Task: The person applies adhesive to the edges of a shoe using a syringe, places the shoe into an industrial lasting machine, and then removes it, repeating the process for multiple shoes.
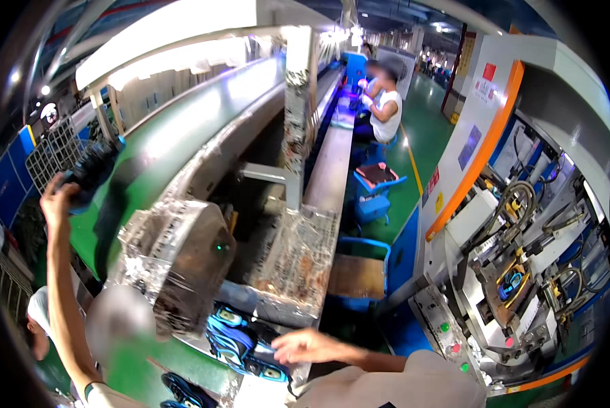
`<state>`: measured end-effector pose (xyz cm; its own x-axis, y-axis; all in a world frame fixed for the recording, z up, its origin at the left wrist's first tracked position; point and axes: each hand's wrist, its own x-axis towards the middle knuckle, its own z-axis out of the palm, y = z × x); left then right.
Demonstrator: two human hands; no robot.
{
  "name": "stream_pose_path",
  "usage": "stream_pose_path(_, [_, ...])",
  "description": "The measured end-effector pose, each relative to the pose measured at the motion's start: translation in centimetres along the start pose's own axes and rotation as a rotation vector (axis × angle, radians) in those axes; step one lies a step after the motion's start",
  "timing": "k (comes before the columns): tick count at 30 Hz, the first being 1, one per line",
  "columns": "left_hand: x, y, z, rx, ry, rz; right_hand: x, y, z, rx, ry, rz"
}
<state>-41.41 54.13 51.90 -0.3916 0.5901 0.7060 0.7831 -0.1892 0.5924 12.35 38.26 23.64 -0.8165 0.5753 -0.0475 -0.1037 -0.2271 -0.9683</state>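
My left hand (57, 197) reaches far out to the left and grips a black shoe (93, 171) with a bit of blue at its tip, over the edge of the green conveyor belt (182, 109). Part of the shoe is blurred. Low in the middle, my right hand (303, 346) is held with its fingers stretched out, beside several black and blue sandals (240, 350) on a ledge. Its fingertips are at the edge of these sandals; whether they touch cannot be made out. Further down lies another dark blue sandal (184, 390).
A metal post (296, 115) and a plastic-wrapped motor housing (172, 262) stand between my arms. On the right is a pressing machine (515, 292) with an orange edge. Blue chairs (359, 272) line the belt; a seated person (385, 109) works farther off. Another person (38, 319) is at lower left.
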Motion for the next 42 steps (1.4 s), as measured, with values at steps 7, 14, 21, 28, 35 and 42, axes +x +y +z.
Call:
stream_pose_path(7, [-7.9, 22.4, -3.6, -0.542, -0.372, 0.054, 7.4, -19.4, -10.6, -0.421, 0.455, -0.852])
stream_pose_path(14, [-20.0, 27.6, 17.9, -0.341, -0.312, -0.118, 5.3, -14.2, -20.9, -0.067, 0.519, -0.983])
stream_pose_path(21, [-45.0, 21.3, 16.4, -0.331, -0.169, -0.284, 7.1, -9.8, -24.2, -0.842, 0.884, -0.615])
stream_pose_path(28, [-53.6, -7.0, 13.8, 0.289, 0.047, -1.126, 8.5, -7.5, -27.1, -1.021, 0.902, -0.489])
stream_pose_path(35, [-51.4, -15.1, 15.3, 0.148, -0.545, -1.337, 8.1, -7.1, -29.5, -1.197, 1.016, -0.526])
stream_pose_path(42, [-47.9, -13.4, 5.6, 0.442, -0.375, -1.295, 8.0, -7.1, -29.0, -1.213, 1.052, -0.507])
